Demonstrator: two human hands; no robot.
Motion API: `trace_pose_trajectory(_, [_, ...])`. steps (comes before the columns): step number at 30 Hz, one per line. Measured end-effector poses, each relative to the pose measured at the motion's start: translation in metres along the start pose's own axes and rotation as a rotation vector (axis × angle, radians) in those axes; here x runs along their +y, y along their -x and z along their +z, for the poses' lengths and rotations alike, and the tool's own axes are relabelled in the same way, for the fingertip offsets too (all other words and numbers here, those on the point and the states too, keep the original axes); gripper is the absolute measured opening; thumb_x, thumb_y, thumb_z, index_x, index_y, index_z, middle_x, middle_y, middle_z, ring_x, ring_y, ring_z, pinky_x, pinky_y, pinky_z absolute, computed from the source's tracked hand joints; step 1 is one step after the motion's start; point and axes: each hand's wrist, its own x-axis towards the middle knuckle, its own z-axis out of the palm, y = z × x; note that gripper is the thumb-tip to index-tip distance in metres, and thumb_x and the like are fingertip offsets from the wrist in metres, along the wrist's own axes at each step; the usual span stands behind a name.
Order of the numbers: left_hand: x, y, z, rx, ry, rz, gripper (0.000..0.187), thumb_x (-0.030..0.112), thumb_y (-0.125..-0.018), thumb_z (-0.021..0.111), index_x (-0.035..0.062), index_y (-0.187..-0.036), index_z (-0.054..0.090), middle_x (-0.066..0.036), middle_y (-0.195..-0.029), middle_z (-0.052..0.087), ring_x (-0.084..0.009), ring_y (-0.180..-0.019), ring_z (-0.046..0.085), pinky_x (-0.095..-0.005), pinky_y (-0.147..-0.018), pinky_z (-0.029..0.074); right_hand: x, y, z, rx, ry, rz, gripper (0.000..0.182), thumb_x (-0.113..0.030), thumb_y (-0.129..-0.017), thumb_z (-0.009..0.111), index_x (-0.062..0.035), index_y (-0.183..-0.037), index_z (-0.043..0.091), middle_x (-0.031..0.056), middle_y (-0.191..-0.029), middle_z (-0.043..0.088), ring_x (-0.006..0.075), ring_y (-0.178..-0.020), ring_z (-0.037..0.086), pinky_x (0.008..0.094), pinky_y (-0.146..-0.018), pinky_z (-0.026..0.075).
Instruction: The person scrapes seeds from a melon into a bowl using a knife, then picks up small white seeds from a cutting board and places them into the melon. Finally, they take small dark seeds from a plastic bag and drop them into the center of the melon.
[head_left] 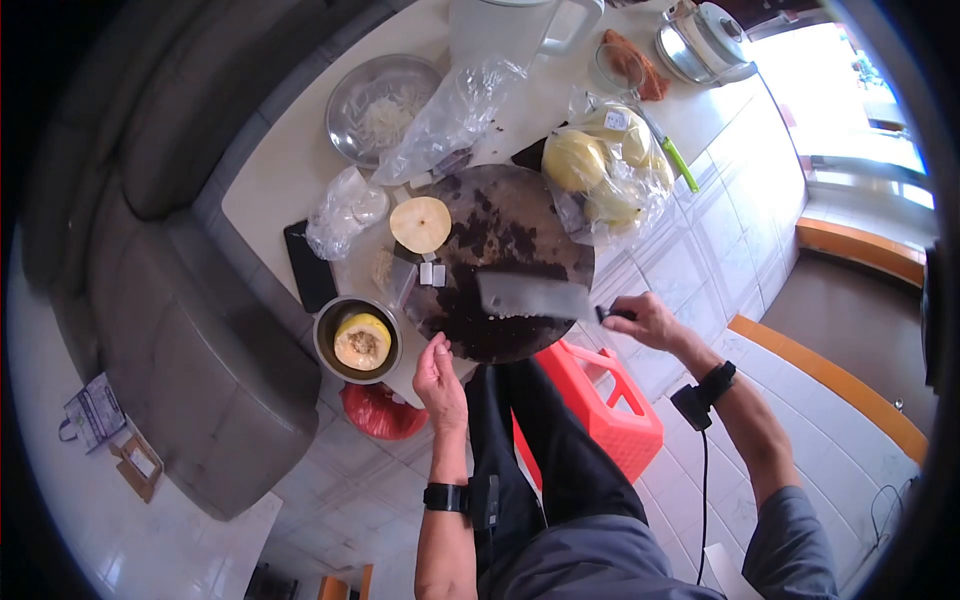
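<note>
In my right hand is the dark handle of a cleaver, its wide blade lying over the round dark cutting board. Small pale bits show along the blade. My left hand is at the board's lower left edge, its fingers bent together; what they hold, if anything, is too small to name. A halved pale fruit rests cut side up on the board's left side, above small white blocks. Left of my left hand, a metal bowl holds a yellow fruit piece with a seedy hollow.
A metal plate of white shreds, a plastic bag and a jug stand beyond the board. Bagged yellow fruit and a green-handled knife lie right. A phone lies left; a red stool stands below.
</note>
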Motion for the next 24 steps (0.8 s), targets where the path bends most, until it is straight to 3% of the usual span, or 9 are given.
trace_pose_trajectory(1, [-0.001, -0.001, 0.002, -0.010, 0.016, 0.000, 0.036, 0.021, -0.102, 0.047, -0.0060, -0.123, 0.056, -0.016, -0.119, 0.061, -0.0221, -0.109, 0.060, -0.0319, -0.097, 0.047, 0.004, 0.000, -0.001, 0.000, 0.000, 0.000, 0.042, -0.040, -0.089, 0.066, 0.0015, -0.085, 0.067, 0.0110, -0.061, 0.055, 0.0203, -0.055, 0.052, 0.0359, -0.054, 0.044])
trace_pose_trajectory(3, [0.000, -0.002, 0.005, -0.021, 0.034, -0.002, 0.036, 0.021, -0.102, 0.047, -0.0060, -0.123, 0.056, -0.016, -0.120, 0.061, -0.0221, -0.109, 0.060, -0.0318, -0.097, 0.047, 0.014, -0.002, -0.004, 0.193, -0.096, 0.097, 0.042, -0.038, -0.090, 0.066, 0.0035, -0.086, 0.065, 0.0040, -0.061, 0.051, 0.0124, -0.059, 0.046, 0.0322, -0.054, 0.041])
trace_pose_trajectory(4, [0.000, -0.003, 0.007, -0.029, 0.042, -0.005, 0.036, 0.021, -0.101, 0.047, -0.0060, -0.123, 0.056, -0.016, -0.120, 0.061, -0.0222, -0.109, 0.060, -0.0318, -0.097, 0.047, 0.018, -0.004, -0.008, 0.192, -0.078, 0.139, 0.042, -0.037, -0.091, 0.066, 0.0045, -0.087, 0.065, 0.0009, -0.062, 0.048, 0.0097, -0.061, 0.044, 0.0305, -0.053, 0.038])
trace_pose_trajectory(9, [0.004, -0.004, 0.012, -0.050, 0.014, 0.004, 0.035, 0.020, -0.101, 0.047, -0.0063, -0.123, 0.056, -0.016, -0.119, 0.061, -0.0227, -0.108, 0.061, -0.0323, -0.096, 0.048, 0.021, -0.006, 0.008, 0.170, -0.139, 0.127, 0.044, -0.040, -0.092, 0.063, 0.0038, -0.086, 0.064, 0.0015, -0.061, 0.045, 0.0106, -0.060, 0.041, 0.0321, -0.052, 0.037])
trace_pose_trajectory(18, [-0.001, -0.012, 0.006, -0.058, 0.014, -0.004, 0.035, 0.020, -0.101, 0.047, -0.0063, -0.123, 0.056, -0.016, -0.119, 0.061, -0.0226, -0.106, 0.062, -0.0331, -0.094, 0.049, 0.002, -0.001, 0.012, -0.010, 0.004, -0.002, 0.049, -0.047, -0.089, 0.063, 0.0013, -0.081, 0.063, 0.0126, -0.058, 0.052, 0.0235, -0.053, 0.049, 0.0384, -0.054, 0.042])
trace_pose_trajectory(20, [0.001, -0.012, 0.007, -0.029, 0.072, -0.028, 0.035, 0.020, -0.101, 0.047, -0.0060, -0.123, 0.056, -0.015, -0.119, 0.061, -0.0224, -0.106, 0.061, -0.0334, -0.094, 0.049, -0.002, 0.001, 0.010, -0.008, 0.028, -0.034, 0.049, -0.047, -0.089, 0.064, 0.0012, -0.081, 0.063, 0.0137, -0.059, 0.053, 0.0241, -0.053, 0.051, 0.0384, -0.054, 0.042])
trace_pose_trajectory(23, [0.008, -0.011, 0.008, -0.022, 0.067, -0.016, 0.035, 0.019, -0.101, 0.047, -0.0054, -0.125, 0.054, -0.016, -0.121, 0.060, -0.0243, -0.107, 0.061, -0.0354, -0.094, 0.049, -0.006, 0.006, 0.015, 0.045, 0.048, 0.092, 0.044, -0.043, -0.088, 0.066, 0.0014, -0.082, 0.064, 0.0162, -0.061, 0.056, 0.0258, -0.055, 0.055, 0.0378, -0.054, 0.044])
trace_pose_trajectory(24, [0.010, -0.011, 0.009, -0.024, 0.068, -0.010, 0.035, 0.019, -0.101, 0.047, -0.0054, -0.125, 0.054, -0.016, -0.121, 0.060, -0.0243, -0.107, 0.061, -0.0354, -0.094, 0.049, -0.009, 0.012, 0.021, 0.156, 0.057, 0.103, 0.042, -0.040, -0.087, 0.068, 0.0018, -0.083, 0.064, 0.0167, -0.061, 0.056, 0.0261, -0.054, 0.055, 0.0373, -0.054, 0.044])
